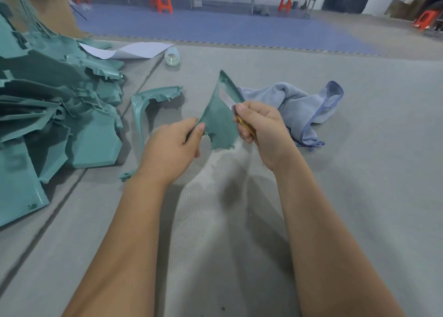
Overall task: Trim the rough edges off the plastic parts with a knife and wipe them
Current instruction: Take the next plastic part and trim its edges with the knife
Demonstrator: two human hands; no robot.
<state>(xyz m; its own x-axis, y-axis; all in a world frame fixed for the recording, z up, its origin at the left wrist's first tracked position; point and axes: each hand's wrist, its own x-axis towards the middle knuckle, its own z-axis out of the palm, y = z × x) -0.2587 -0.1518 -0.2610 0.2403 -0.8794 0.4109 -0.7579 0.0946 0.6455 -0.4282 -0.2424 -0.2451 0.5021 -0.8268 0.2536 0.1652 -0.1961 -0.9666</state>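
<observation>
A teal triangular plastic part (219, 122) is held up above the grey floor mat, its tip pointing away from me. My left hand (172, 146) pinches its lower left corner between thumb and fingers. My right hand (259, 127) grips a knife (230, 100) with a yellow handle; the pale blade lies against the part's right edge, near the top. A blue-grey cloth (309, 105) lies crumpled on the mat just behind and to the right of my right hand.
A large heap of teal plastic parts (52, 105) fills the left side. A curved teal part (153, 98) lies alone beside it. A tape roll (173, 56) and white paper (129, 50) lie farther back. Orange stools (161, 0) stand beyond.
</observation>
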